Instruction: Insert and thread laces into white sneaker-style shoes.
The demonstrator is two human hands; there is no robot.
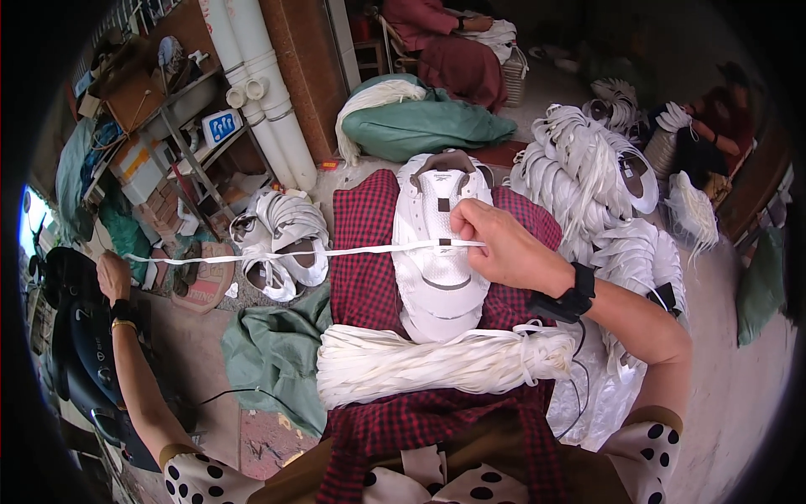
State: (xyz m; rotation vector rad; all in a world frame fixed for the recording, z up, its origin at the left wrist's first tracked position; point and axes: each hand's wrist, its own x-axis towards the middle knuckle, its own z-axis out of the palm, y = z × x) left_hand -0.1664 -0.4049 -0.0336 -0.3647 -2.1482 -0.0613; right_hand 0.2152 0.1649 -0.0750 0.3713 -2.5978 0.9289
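Observation:
On my lap, over a red-and-black checked cloth (365, 252), lies a white sneaker upper (437, 294) with its heel opening away from me. A white shoelace (336, 251) crosses its tongue through a small dark loop and runs taut far to the left. My left hand (114, 277) is closed on the lace's left end, arm stretched out. Close by the tongue, my right hand (495, 244) is closed too, pinching the lace at the shoe's right side. Nearer to me, across my lap, rests a thick bundle of white laces (437, 361).
Stacked white shoe uppers (571, 176) lie at the right, and a smaller group (285, 244) stands on the left floor. A green sack (428, 122) is ahead. A dark scooter (92, 353) stands near my left arm. Two people sit beyond, one in a pink sleeve (411, 21).

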